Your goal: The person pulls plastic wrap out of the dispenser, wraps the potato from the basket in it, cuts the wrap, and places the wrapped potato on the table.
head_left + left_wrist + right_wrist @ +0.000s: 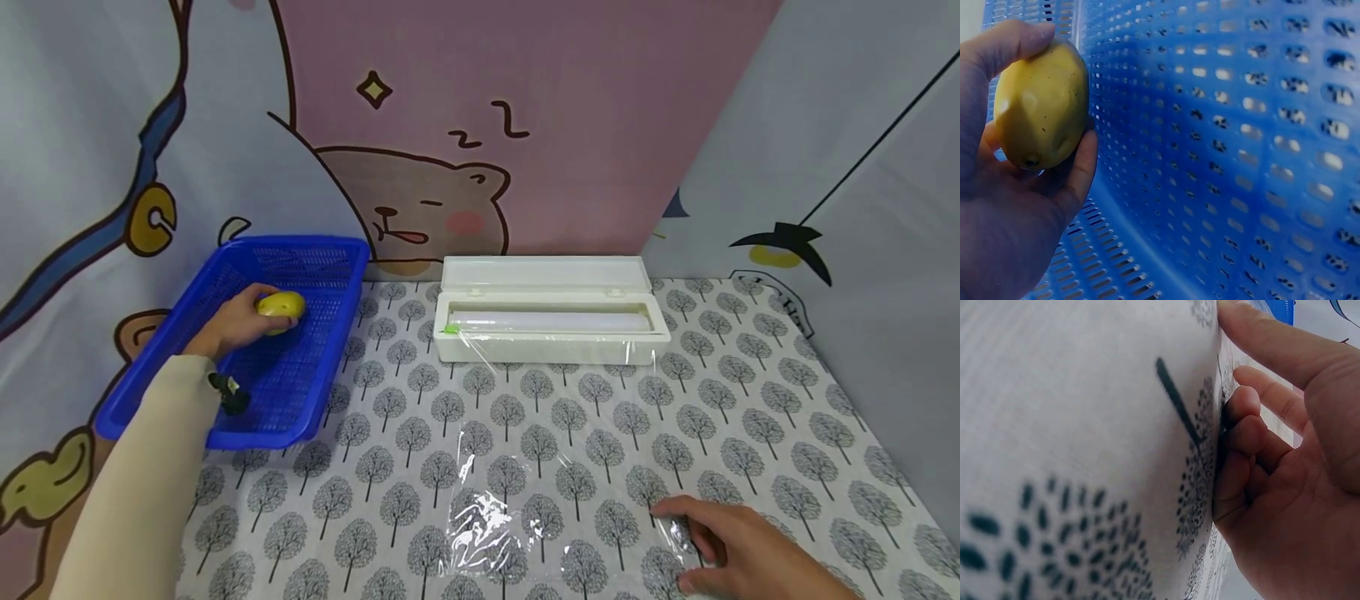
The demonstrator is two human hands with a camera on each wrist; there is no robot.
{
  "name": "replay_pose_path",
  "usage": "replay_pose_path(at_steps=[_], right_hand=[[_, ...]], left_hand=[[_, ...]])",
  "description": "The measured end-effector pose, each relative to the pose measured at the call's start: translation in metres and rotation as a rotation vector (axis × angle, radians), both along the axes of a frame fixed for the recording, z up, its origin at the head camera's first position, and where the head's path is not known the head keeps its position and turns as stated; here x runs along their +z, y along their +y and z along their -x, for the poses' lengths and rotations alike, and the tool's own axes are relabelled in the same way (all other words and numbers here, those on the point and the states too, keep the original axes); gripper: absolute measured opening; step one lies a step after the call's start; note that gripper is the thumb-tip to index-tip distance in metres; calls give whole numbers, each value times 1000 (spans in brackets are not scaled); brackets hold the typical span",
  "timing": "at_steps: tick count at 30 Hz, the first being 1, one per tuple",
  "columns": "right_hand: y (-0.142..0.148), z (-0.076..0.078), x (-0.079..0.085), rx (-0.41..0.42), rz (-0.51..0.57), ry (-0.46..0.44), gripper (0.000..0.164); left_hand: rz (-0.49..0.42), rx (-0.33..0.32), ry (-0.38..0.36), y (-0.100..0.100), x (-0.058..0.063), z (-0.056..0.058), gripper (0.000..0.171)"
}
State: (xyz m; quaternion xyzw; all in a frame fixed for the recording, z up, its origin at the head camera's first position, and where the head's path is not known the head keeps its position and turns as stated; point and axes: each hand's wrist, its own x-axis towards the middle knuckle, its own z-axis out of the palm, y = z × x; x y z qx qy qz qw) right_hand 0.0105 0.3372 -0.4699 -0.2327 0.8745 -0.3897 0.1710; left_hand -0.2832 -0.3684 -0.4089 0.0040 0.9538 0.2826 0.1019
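Note:
My left hand (238, 322) is inside the blue plastic basket (358, 275) and holds a yellow mango (281, 310) above its floor. In the left wrist view, thumb and fingers curl round the mango (1044, 109), whose skin has small brown specks. My right hand (738, 546) rests on the tablecloth by the right edge of a sheet of clear plastic wrap (487, 521). Its index finger reaches forward, and the right wrist view shows other fingers bent against the cloth. The wrap lies spread out from a white dispenser box (551, 350).
The dispenser's lid (547, 273) stands raised, and a roll of wrap (551, 322) lies inside. A green slider (451, 329) sits at its front left. A small dark item (235, 400), partly behind the left wrist, is in the basket. Printed curtains (562, 125) hang behind the tree-patterned tablecloth (390, 500).

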Motion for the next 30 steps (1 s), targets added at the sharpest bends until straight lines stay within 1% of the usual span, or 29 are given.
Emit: replay_pose_path(at_steps=[8, 21, 30], right_hand=[[1, 1, -1, -3, 16, -46, 64], [1, 1, 0, 6, 18, -36, 65], [1, 1, 0, 4, 14, -38, 66]], left_hand=[[-63, 20, 21, 2, 8, -1, 89], [-98, 26, 39, 6, 16, -5, 91], [-102, 4, 74, 14, 22, -8, 90]])
